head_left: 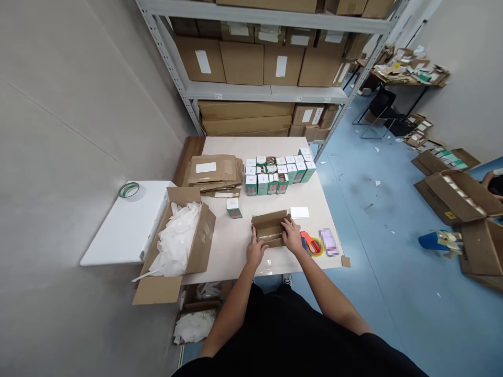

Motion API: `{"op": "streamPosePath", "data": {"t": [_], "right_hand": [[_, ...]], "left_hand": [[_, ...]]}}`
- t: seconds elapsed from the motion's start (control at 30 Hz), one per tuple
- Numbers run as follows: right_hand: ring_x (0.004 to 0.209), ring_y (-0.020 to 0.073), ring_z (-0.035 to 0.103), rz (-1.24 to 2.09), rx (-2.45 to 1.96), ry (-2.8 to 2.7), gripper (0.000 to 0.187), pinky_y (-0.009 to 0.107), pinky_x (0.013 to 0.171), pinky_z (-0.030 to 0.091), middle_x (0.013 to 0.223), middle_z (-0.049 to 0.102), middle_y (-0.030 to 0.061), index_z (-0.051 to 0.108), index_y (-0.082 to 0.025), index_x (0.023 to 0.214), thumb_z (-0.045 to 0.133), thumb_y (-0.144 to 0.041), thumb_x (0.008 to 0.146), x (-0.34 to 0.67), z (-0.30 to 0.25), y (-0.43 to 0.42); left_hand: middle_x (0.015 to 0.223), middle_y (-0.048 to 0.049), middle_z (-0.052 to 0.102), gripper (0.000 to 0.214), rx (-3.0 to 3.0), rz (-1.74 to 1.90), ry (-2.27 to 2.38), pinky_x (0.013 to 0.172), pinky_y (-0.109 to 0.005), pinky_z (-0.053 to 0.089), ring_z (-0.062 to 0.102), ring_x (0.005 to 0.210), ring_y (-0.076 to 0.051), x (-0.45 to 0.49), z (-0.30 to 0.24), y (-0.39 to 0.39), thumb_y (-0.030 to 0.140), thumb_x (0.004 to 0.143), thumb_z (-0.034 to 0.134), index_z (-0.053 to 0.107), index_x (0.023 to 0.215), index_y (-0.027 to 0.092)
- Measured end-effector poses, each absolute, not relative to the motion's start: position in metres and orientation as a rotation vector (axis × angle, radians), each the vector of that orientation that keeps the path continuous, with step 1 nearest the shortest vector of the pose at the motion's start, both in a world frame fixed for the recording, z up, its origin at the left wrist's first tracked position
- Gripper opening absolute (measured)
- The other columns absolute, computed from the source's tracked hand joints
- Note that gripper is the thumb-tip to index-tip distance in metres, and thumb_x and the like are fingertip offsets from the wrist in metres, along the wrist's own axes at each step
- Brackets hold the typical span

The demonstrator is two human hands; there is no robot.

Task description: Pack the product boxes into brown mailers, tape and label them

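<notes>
A small brown cardboard box [270, 226] with its top flaps up stands near the front edge of the white table [251, 146]. My left hand [255, 252] presses against the box's near left corner, fingers curled on its edge. My right hand [292, 235] rests on the box's right side, fingers closed over the wall. A single small green-and-white carton [234, 208] stands just left of the box. A white card [299, 212] lies just beyond it on the right.
Several green-and-white cartons [278, 174] stand in rows at mid-table beside flattened cardboard [214, 173]. An orange tape dispenser [312, 244] lies right of my hand. An open box of white bags [176, 241] sits at left, and a tape roll [129, 190] on a side board. Shelves hold boxes behind.
</notes>
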State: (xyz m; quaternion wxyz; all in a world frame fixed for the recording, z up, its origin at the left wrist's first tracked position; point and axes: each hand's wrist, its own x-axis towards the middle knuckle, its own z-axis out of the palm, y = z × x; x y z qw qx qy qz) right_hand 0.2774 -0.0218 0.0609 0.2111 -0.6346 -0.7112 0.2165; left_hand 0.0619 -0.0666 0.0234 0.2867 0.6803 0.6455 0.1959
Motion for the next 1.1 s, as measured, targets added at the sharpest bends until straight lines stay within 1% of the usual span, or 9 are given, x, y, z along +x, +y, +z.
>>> {"op": "streamPosePath", "data": {"t": [0.1,0.23,0.37,0.57,0.63,0.7,0.8,0.9,1.1], "right_hand": [[0.159,0.0364,0.011,0.577,-1.815,-2.088,0.068,0.061,0.122,0.024,0.166,0.036,0.0081,0.049,-0.021,0.153,0.05,-0.016,0.086,0.286,0.073,-0.007],[0.16,0.0375,0.0,0.484,-1.848,-2.108,0.076,0.062,0.125,0.012,0.171,0.026,0.0054,0.042,-0.026,0.159,0.054,-0.015,0.084,0.293,0.081,0.008],[0.159,0.0386,0.005,0.575,-1.838,-2.098,0.08,0.063,0.123,0.013,0.17,0.029,0.0052,0.034,-0.032,0.162,0.056,-0.019,0.086,0.291,0.077,0.019],[0.156,0.0419,0.012,0.752,-1.798,-2.175,0.055,0.073,0.117,0.012,0.166,0.032,0.011,0.054,-0.03,0.148,0.049,-0.023,0.094,0.275,0.074,0.024],[0.156,0.0443,0.011,0.805,-1.787,-2.221,0.053,0.076,0.116,0.01,0.167,0.03,0.0122,0.056,-0.029,0.146,0.053,-0.027,0.093,0.267,0.075,0.022],[0.156,0.046,0.01,0.846,-1.778,-2.26,0.059,0.077,0.115,0.009,0.168,0.026,0.014,0.052,-0.028,0.149,0.058,-0.029,0.091,0.257,0.075,0.019],[0.156,0.0453,0.01,0.828,-1.734,-2.286,0.069,0.076,0.116,0.011,0.169,0.024,0.0153,0.043,-0.028,0.155,0.061,-0.032,0.089,0.237,0.079,0.016],[0.156,0.0441,0.013,0.769,-1.626,-2.313,0.071,0.072,0.118,0.016,0.168,0.026,0.0141,0.042,-0.03,0.156,0.063,-0.033,0.088,0.212,0.089,0.016],[0.152,0.0342,0.029,0.744,-1.183,-2.447,0.063,0.051,0.122,0.03,0.163,0.035,0.0133,0.05,-0.022,0.15,0.062,-0.033,0.089,0.134,0.118,0.018]], "left_hand": [[0.174,0.0006,0.009,0.018,1.824,0.627,1.78,0.107,-0.047,0.051,0.056,0.135,-0.034,0.075,0.039,-0.076,0.035,0.098,0.059,0.074,0.098,0.024],[0.173,0.0007,0.015,0.019,1.883,0.65,1.783,0.111,-0.051,0.047,0.045,0.145,-0.035,0.088,0.061,-0.084,0.035,0.098,0.059,0.075,0.096,0.025],[0.172,-0.001,0.021,0.019,1.892,0.623,1.846,0.112,-0.055,0.045,0.033,0.152,-0.036,0.094,0.077,-0.1,0.036,0.098,0.059,0.075,0.097,0.024],[0.172,-0.0017,0.023,0.018,1.733,0.663,1.961,0.114,-0.052,0.044,0.036,0.151,-0.034,0.101,0.088,-0.141,0.034,0.098,0.06,0.075,0.099,0.024],[0.173,-0.0014,0.017,0.015,1.664,0.709,1.98,0.113,-0.05,0.046,0.04,0.149,-0.033,0.1,0.087,-0.152,0.032,0.097,0.062,0.075,0.097,0.024],[0.174,-0.0029,0.013,0.012,1.607,0.728,1.996,0.113,-0.051,0.046,0.04,0.149,-0.034,0.096,0.084,-0.159,0.03,0.095,0.065,0.075,0.095,0.022],[0.174,-0.0048,0.015,0.009,1.538,0.725,2.065,0.117,-0.056,0.042,0.026,0.156,-0.039,0.081,0.076,-0.167,0.029,0.09,0.072,0.074,0.091,0.02],[0.173,-0.0047,0.018,0.009,1.496,0.755,2.141,0.118,-0.06,0.038,0.013,0.158,-0.042,0.057,0.069,-0.177,0.028,0.088,0.074,0.073,0.089,0.02],[0.172,-0.0044,0.024,0.006,1.44,0.764,2.235,0.121,-0.062,0.034,0.01,0.159,-0.042,0.004,0.061,-0.205,0.026,0.086,0.075,0.075,0.089,0.021]]}}
